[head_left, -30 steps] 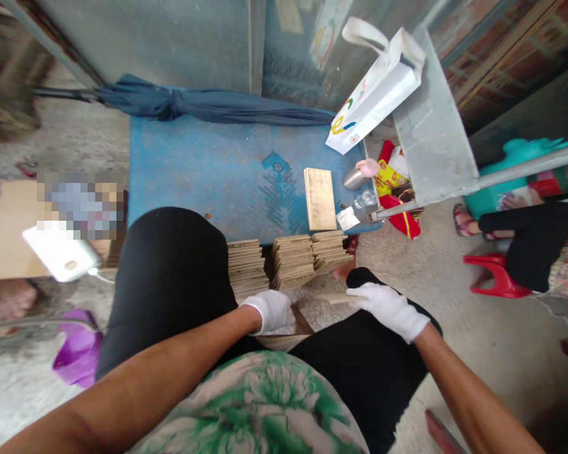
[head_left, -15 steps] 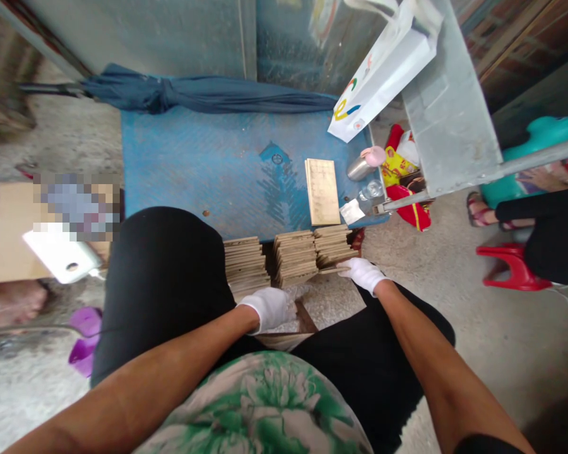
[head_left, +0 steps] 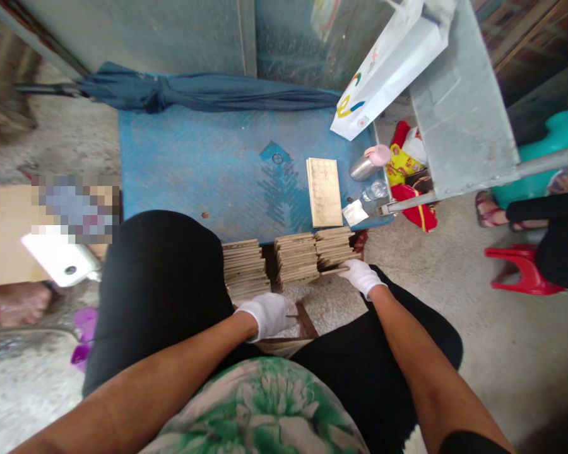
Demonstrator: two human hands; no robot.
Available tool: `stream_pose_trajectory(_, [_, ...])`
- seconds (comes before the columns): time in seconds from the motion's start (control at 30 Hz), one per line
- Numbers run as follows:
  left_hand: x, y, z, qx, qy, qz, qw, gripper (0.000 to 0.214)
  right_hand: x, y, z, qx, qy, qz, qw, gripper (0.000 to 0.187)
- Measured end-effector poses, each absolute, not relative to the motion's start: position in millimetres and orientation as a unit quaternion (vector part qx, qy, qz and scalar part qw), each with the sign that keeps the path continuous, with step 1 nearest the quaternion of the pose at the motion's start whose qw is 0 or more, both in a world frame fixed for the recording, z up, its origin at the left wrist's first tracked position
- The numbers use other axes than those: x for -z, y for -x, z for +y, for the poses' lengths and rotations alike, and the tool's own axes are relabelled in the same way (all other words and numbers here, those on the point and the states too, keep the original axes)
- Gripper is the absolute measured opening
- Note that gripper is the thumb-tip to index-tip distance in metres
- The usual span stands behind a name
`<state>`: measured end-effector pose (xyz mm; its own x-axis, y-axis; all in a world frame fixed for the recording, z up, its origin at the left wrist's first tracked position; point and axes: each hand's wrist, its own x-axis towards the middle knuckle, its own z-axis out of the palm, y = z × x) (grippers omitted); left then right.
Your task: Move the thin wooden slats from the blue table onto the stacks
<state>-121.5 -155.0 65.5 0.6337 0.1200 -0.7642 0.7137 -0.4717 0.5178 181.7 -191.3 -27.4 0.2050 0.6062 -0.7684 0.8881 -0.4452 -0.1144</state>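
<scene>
Right hand (head_left: pixel 360 277), the nearer, pinches the right end of a slat (head_left: pixel 332 271) at the near end of the right stack (head_left: pixel 337 244). The slat points leftward from the fingers, its visible edge running crosswise; whether that is its long axis is unclear. Left hand (head_left: pixel 266 315), fingers curled, lies apart, lower left; any hold cannot be told.

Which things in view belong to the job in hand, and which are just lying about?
Likely the job:
- thin board, one end in the right hand's grip
- three rows of boards
- perhaps the flat boards on the blue table

Likely lying about:
- umbrella
- white bag
- steel flask
- clear bottle
- white device
</scene>
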Motion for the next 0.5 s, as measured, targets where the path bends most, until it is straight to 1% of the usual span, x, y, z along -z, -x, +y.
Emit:
stream_pose_trajectory(0.17, [-61.5, 123.2, -157.6, 0.311, -0.798, 0.269, 0.44, 0.042, 14.0, -178.2, -193.9, 0.364, -0.777, 0.488, 0.161, 0.026])
stream_pose_trajectory(0.37, [-55.3, 125.3, -163.0, 0.292, -0.808, 0.267, 0.436, 0.042, -7.8, -185.7, -195.0, 0.322, -0.809, 0.478, 0.116, 0.027])
stream_pose_trajectory(0.5, [-53.1, 126.5, -161.8, 0.286, -0.804, 0.264, 0.45, 0.045, -14.3, -189.7, -193.7, 0.323, -0.816, 0.473, 0.081, 0.026])
